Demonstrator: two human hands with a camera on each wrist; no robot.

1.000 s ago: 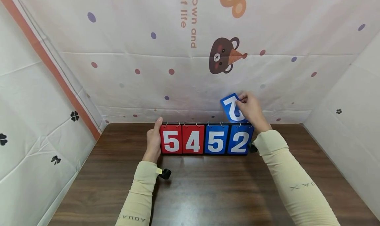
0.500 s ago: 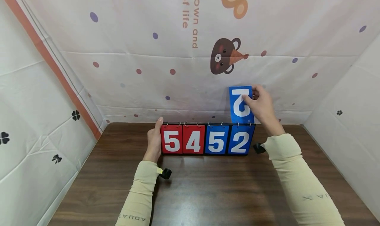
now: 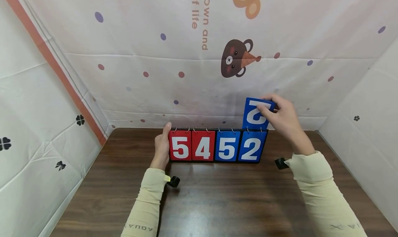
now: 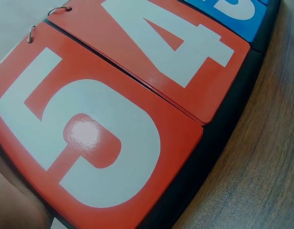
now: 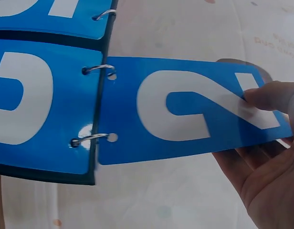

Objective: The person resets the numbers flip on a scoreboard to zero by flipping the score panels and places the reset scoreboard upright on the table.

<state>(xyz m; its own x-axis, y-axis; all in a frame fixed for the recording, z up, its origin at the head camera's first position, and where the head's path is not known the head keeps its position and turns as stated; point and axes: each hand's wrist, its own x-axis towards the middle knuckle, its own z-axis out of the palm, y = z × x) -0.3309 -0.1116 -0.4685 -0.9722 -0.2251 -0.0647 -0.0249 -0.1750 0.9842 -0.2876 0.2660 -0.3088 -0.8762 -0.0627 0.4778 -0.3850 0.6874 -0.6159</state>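
A flip scoreboard point(image 3: 203, 146) stands on the wooden table, its front cards reading 5 and 4 in red, then 5 and 2 in blue. My left hand point(image 3: 161, 148) grips its left end, thumb near the top edge; in the left wrist view only part of this hand point(image 4: 15, 198) shows beside the red 5 card point(image 4: 137, 114). Above the rightmost column, a blue card point(image 3: 254, 116) with an upside-down 2 is lifted on its rings. My right hand point(image 3: 285, 119) pinches that card by its outer corner; the right wrist view shows the thumb on its printed face and fingers behind.
Metal rings point(image 5: 94, 69) join the cards to the black top edge. Behind the table point(image 3: 199, 195) hangs a patterned cloth point(image 3: 140, 92), close to the raised card. Pale cloth walls point(image 3: 367, 133) stand at both sides. A small black camera point(image 3: 281, 163) sits at the right wrist.
The raised blue card has swung from a leftward tilt to nearly straight, then dropped a little at its top. My right hand moved right with it. My left hand stayed put.
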